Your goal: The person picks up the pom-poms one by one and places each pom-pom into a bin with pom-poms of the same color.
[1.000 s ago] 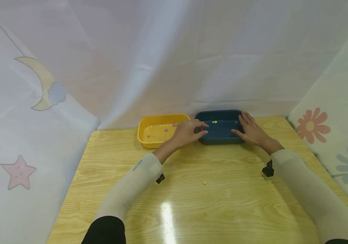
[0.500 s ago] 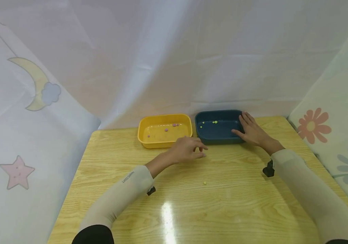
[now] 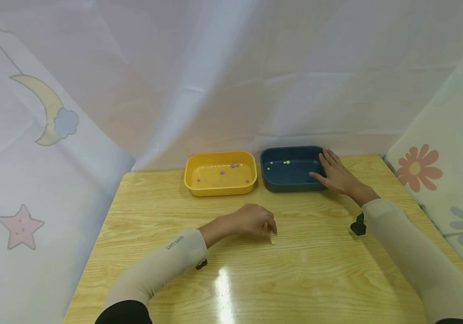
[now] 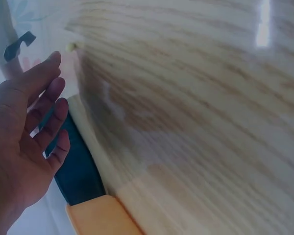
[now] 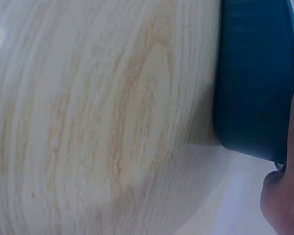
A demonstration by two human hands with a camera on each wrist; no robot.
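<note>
My left hand [image 3: 252,220] reaches down over the table, fingertips right beside a small yellow-green ball [image 3: 273,243]. In the left wrist view the ball [image 4: 71,47] shows just beyond the loosely bent fingers. My right hand [image 3: 338,178] rests with fairly straight fingers on the right end of a dark blue tray [image 3: 296,187], thumb across its near corner. Several yellow-green balls [image 3: 288,162] lie inside that tray, toward its left side. To its left stands a yellow tray [image 3: 220,192] with several purple balls [image 3: 222,172] spread over its bottom.
Both trays stand side by side at the back of the wooden table [image 3: 316,270], close to a pale cloth backdrop [image 3: 223,90]. More printed cloth hangs at left and right. A bright reflection lies on the near tabletop.
My left hand has drawn back from over the blue tray, toward me and down to the ball on the table. Two more balls now show in the blue tray. The right hand stays put.
</note>
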